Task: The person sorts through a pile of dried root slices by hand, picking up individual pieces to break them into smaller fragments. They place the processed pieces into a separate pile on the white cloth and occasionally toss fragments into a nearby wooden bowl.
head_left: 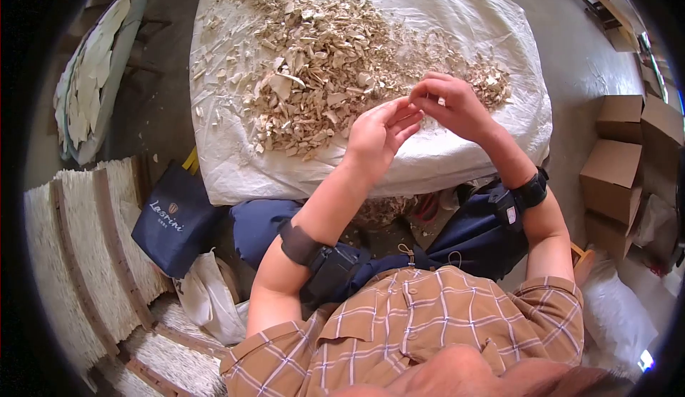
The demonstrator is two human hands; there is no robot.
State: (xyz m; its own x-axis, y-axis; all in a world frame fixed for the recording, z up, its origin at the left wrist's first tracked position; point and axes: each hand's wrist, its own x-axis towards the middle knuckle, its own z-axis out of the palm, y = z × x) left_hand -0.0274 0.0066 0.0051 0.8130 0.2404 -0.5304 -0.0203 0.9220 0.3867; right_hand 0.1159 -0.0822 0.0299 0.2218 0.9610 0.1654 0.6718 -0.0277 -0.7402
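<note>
A heap of pale beige, broken flakes and chips (321,62) is spread over a white sheet (492,8) that covers the table in front of me. Over the near right part of the heap, my left hand (382,131) is turned palm up with its fingers stretched out. My right hand (453,106) meets the left fingertips, its thumb and fingers closed in a pinch. Whatever lies between those fingers is too small or too hidden to make out.
A dark blue bag (175,215) and stacked pale, ridged sheets (82,240) are at my left. Farther back stands a round tray of large pale flakes (100,69). Cardboard boxes (610,165) and a white plastic sack (617,311) are at my right.
</note>
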